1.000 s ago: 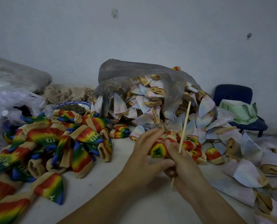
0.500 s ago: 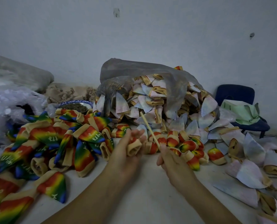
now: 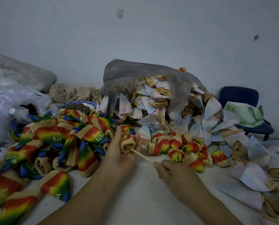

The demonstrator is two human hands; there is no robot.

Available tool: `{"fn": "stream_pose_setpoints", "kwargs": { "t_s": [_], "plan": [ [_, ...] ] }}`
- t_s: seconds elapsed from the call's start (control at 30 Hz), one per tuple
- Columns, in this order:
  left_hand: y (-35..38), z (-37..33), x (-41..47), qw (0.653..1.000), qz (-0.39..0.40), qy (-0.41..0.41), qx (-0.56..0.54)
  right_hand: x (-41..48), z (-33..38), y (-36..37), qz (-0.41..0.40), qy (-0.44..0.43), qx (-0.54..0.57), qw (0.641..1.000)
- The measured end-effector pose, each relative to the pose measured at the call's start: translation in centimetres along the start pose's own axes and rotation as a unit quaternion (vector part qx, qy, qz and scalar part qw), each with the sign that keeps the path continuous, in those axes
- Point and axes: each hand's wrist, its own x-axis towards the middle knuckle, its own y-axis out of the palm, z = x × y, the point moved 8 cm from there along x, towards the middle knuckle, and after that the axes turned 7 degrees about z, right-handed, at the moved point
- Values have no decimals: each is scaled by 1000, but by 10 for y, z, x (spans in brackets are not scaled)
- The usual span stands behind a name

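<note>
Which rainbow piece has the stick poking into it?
The rainbow piece in the left hand: the stick from the right hand enters its tan opening. The others lie loose on the table.

A white desk (image 3: pixel 143 200) stood against a pale, marked wall (image 3: pixel 135 30). On its left lay a loose heap of rainbow fabric pieces (image 3: pixel 51 143) with beige cuffs and white lettering. Behind them sat a blue-rimmed plate (image 3: pixel 65 104) of dark bits, a crumpled beige fabric heap (image 3: pixel 65 93), a clear plastic bag (image 3: pixel 13 101) and a grey bundle (image 3: pixel 21 72). In the middle, a grey plastic bag (image 3: pixel 135 70) spilled pale inside-out pieces (image 3: pixel 151 111) across the desk to the right edge. A cluster of half-turned rainbow pieces (image 3: pixel 176 146) lay just before that pile. At the far right stood a blue chair (image 3: pixel 239 96) carrying a green cloth (image 3: pixel 247 116).
</note>
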Motion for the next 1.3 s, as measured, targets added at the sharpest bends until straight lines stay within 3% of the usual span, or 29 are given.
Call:
{"fn": "stream_pose_setpoints", "kwargs": {
  "t_s": [0.47,0.73,0.9,1.03,1.3],
  "plan": [
    [8,25,5,998,19,23,51,1,11,15,-13,7,9,1000],
    [7,12,3,985,48,45,157,1,16,12,-31,-23,25,999],
    [7,6,-3,994,39,46,87,1,10,3,-38,-56,10,998],
    [18,21,-11,995,59,21,76,3,8,8,-25,-59,37,997],
    [22,29,-8,981,38,63,180,6,13,18,-23,-25,146,989]
  ]
}}
